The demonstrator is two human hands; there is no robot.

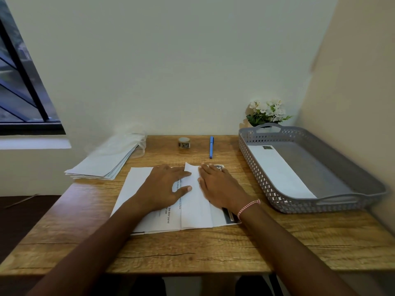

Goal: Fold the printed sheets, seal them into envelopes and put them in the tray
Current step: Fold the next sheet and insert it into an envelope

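Spare envelopes (pixel 102 165) lie stacked at the left edge of the bench (pixel 192 248). Folding is in hand: the left hand (pixel 164 184) and right hand (pixel 218 186) press flat, fingers straight and gripping nothing, on the printed sheet (pixel 195 210) at mid-bench, one flap turned over. Next the crease likely needs firming. A tape roll (pixel 184 142) and pen (pixel 211 146) lie beyond, well clear. The tray (pixel 256 174) at right holds a lone envelope (pixel 277 169).

Blue pen (pixel 211 147) on wooden table (pixel 192 248); white flowers (pixel 267 110) at wall.
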